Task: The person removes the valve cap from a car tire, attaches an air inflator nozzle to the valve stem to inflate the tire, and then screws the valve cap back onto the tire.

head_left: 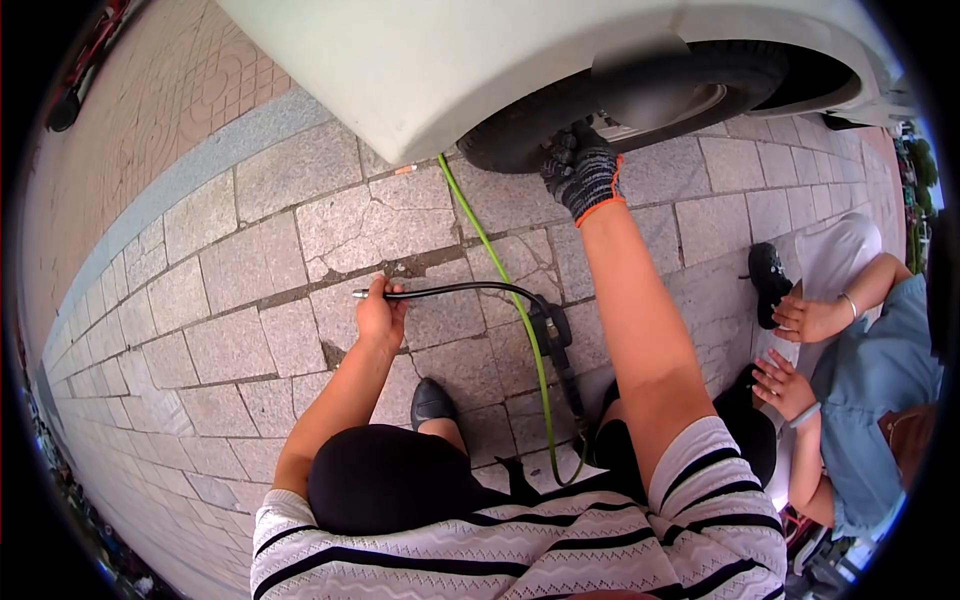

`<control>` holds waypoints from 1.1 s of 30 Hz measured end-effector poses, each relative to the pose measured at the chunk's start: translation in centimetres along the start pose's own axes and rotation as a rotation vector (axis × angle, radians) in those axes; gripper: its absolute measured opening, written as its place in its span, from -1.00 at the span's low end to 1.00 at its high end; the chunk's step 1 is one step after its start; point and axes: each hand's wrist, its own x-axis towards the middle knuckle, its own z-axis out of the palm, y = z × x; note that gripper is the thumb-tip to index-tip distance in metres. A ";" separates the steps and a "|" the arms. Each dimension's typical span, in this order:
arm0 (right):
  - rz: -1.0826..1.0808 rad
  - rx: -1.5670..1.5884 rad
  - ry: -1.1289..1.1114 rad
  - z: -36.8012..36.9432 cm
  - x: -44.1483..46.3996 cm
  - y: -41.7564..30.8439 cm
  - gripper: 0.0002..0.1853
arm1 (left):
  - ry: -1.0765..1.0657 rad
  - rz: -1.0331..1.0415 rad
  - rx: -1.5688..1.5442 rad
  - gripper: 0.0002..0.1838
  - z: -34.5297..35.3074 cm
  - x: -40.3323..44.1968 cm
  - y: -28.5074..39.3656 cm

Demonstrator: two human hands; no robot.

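My left hand (378, 315), bare, pinches the end of a black air hose (460, 287) just behind its metal tip (362, 294), above the paving. That hose curves right to a black tire inflator gun with a gauge (550, 325), hanging near my knees. A bright green air hose (480, 228) passes by the gauge. My right hand (583, 175), in a grey and black knit glove with an orange cuff, reaches to the wheel of a white car. Its fingers are curled against the black tire (515, 125) beside the rim (690, 108); what they grip is hidden.
The white car body (390, 70) overhangs the wheel. At right another person in a blue top (875, 350) crouches close by, both hands held out. Cracked stone pavers (230, 330) cover the ground. A small orange-and-white scrap (405, 169) lies near the tire.
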 end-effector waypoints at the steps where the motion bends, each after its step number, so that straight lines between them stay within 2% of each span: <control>1: 0.072 0.116 -0.031 -0.3 0.2 0.0 -0.63 | -0.002 0.000 0.000 -0.86 0.1 0.0 0.0; 2: 0.069 0.116 -0.032 -0.6 0.3 0.1 -0.63 | -0.004 0.001 0.012 -0.86 0.1 -0.1 0.1; 4: -0.291 -0.585 0.149 -0.9 0.5 0.6 -0.63 | -0.010 0.003 0.026 -0.86 0.3 -0.2 0.2; 5: -0.756 -0.924 0.178 -3.8 3.4 1.8 -0.66 | -0.002 0.004 0.025 -0.86 0.4 -0.3 0.3; 6: -0.760 -0.923 0.178 -3.6 3.3 1.8 -0.66 | 0.007 0.005 0.022 -0.85 0.6 -0.3 0.3; 8: -1.022 -1.114 0.274 -3.5 3.2 2.2 -0.70 | 0.002 0.008 0.012 -0.85 0.6 -0.5 0.3; 11: -1.035 -1.123 0.190 -4.4 4.8 2.5 -0.71 | -0.003 0.010 0.006 -0.84 0.3 -0.6 0.2; 13: -1.143 -1.307 0.267 -3.5 3.0 1.9 -0.73 | -0.019 0.006 0.017 -0.83 0.2 -0.7 0.1; 14: -1.146 -1.300 0.288 -3.0 2.5 1.9 -0.73 | -0.015 -0.003 -0.001 -0.82 0.1 -0.7 0.0; 16: -1.143 -1.498 0.330 -2.8 2.8 1.6 -0.73 | -0.024 -0.011 -0.002 -0.82 0.0 -0.5 0.0; 18: -1.119 -1.476 0.363 -3.1 4.4 1.8 -0.75 | -0.055 -0.009 0.031 -0.85 -0.2 -0.4 0.0; 19: -0.941 -1.384 0.358 -3.4 5.4 1.8 -0.75 | -0.051 -0.011 0.024 -0.86 -0.2 -0.4 0.0; 22: -0.643 -1.159 0.362 -5.1 10.4 2.6 -0.76 | -0.074 -0.005 0.015 -0.86 -0.1 -0.5 0.0; 23: -0.687 -0.940 0.275 -6.0 12.0 3.2 -0.80 | -0.044 0.007 -0.006 -0.87 0.2 -0.7 0.0; 25: -0.122 -0.470 0.415 -0.1 3.1 0.5 -0.72 | -0.052 0.012 -0.011 -0.86 0.5 -0.9 0.0; 26: -0.132 -0.449 0.424 0.2 2.2 0.4 -0.72 | -0.046 0.018 -0.035 -0.86 0.5 -1.0 0.1; 28: 0.007 -0.197 0.328 1.1 0.7 -0.2 -0.69 | -0.088 0.019 -0.022 -0.86 0.4 -1.1 0.5; 29: -0.012 -0.015 0.279 1.6 -0.8 -0.2 -0.66 | -0.085 0.013 -0.002 -0.86 0.6 -1.3 0.9; 31: -0.095 0.003 0.280 -0.7 0.3 1.1 -0.67 | -0.101 0.011 0.063 -0.87 1.4 -2.3 1.9; 33: -0.292 -0.326 0.278 -5.4 3.3 3.5 -0.53 | -0.134 0.024 0.125 -0.86 3.5 -5.0 3.5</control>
